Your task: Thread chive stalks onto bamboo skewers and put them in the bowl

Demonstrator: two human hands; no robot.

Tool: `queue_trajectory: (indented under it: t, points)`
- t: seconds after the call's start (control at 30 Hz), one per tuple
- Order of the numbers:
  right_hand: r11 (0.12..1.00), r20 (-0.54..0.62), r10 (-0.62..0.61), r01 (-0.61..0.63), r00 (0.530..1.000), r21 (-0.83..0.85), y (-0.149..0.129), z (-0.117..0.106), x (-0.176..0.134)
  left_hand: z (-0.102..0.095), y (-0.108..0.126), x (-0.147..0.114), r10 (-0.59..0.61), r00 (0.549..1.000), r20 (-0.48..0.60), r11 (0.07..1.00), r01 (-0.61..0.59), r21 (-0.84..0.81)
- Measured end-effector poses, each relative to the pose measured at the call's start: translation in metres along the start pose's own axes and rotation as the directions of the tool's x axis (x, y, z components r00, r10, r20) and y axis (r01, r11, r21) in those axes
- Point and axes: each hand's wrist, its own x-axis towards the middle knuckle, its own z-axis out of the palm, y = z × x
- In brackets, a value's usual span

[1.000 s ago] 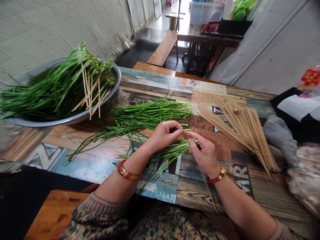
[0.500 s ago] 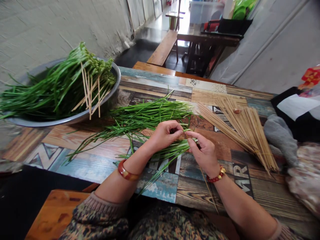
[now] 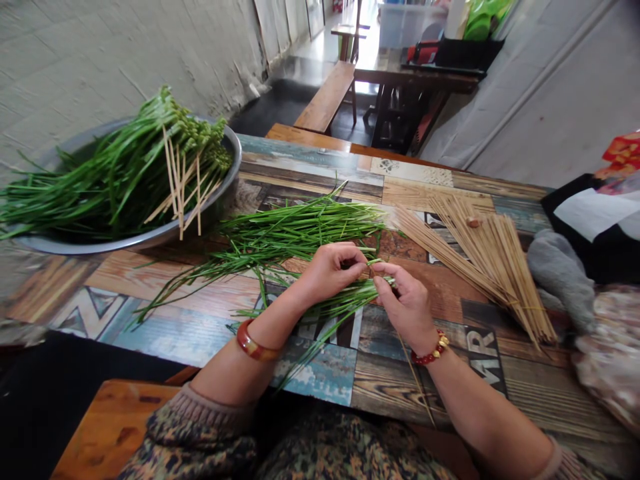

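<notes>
My left hand (image 3: 336, 270) is closed in a pinch on garlic chives near their pale ends. Close against it, my right hand (image 3: 407, 303) is also closed, thumb and forefinger meeting at the chive ends. A thin bamboo skewer (image 3: 416, 377) runs from under my right palm towards the table's front edge; its upper end is hidden by the fingers. Loose garlic chives (image 3: 345, 308) lie beneath both hands, leaves pointing left. Just beyond them is a larger pile of garlic chives (image 3: 300, 227) on the patchwork-patterned table (image 3: 310, 377).
At the left stands a metal basin (image 3: 150, 237) heaped with chives on skewers, the skewer ends poking over its rim. Bamboo skewers (image 3: 493, 260) lie fanned out at the right, beside a grey cloth (image 3: 560, 270) and a plastic bag (image 3: 613, 353). A wooden bench (image 3: 327, 97) stands beyond the table.
Almost nothing differs. My right hand has shifted very slightly left, and both hands keep their pinch at the chive ends.
</notes>
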Motion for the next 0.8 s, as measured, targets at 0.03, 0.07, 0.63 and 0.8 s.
queue_trajectory:
  t: [0.03, 0.07, 0.63, 0.8]
  points:
    - [1.000, -0.001, 0.001, -0.001, 1.000, 0.001, 0.0005, 0.0003, 0.0000, -0.0001, 0.0000, 0.0001, 0.001, 1.000, 0.007, 1.000, -0.001, -0.002]
    - [1.000, -0.001, 0.002, -0.002, 1.000, 0.004, 0.0010, 0.0006, 0.0000, -0.0002, 0.0000, 0.0001, 0.003, 1.000, 0.015, 1.000, -0.002, -0.005]
    - [0.990, -0.001, 0.037, -0.036, 0.999, 0.134, 0.0038, 0.0034, 0.0021, 0.0059, -0.0032, -0.0013, 0.006, 0.999, 0.051, 0.998, -0.003, -0.057]
    - [0.992, 0.015, 0.034, -0.036, 0.999, 0.119, 0.0060, 0.0038, 0.0011, 0.0050, -0.0053, -0.0023, 0.005, 0.998, 0.055, 1.000, -0.003, -0.031]
